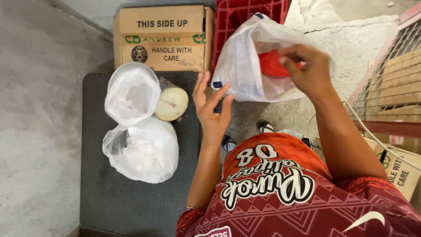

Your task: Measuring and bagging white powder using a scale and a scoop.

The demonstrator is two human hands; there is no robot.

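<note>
You are looking down at a rough grey concrete floor (39,131). On it lies a big dark rubber mat (131,206). At the top of the mat stands a brown cardboard box (162,26) with the flaps shut. Just beside the box, on its right, is a red plastic crate (245,13).

Far to the right is a pink wire rack (386,83) with flat brown cardboard inside it. Under the rack sits another cardboard carton (401,169).

In front of the crate hangs a thin white plastic bag (245,66). You can see something red (272,63) inside the bag, but you cannot tell what it is.

On the mat are two more bags. A tied white bag (144,151) lies nearer to you. A second white bag (131,92) lies just above it, and the two touch. A small round scale dial (172,104) peeks out beside the upper bag.

Your right hand (309,70) is at the mouth of the hanging bag. Its fingers pinch the edge of the plastic and hold the bag up.

Your left hand (212,109) is below the bag's left corner. It is wide open, with the fingers spread and pointing up. The fingertips are very near the bag's bottom edge. It holds nothing.
</note>
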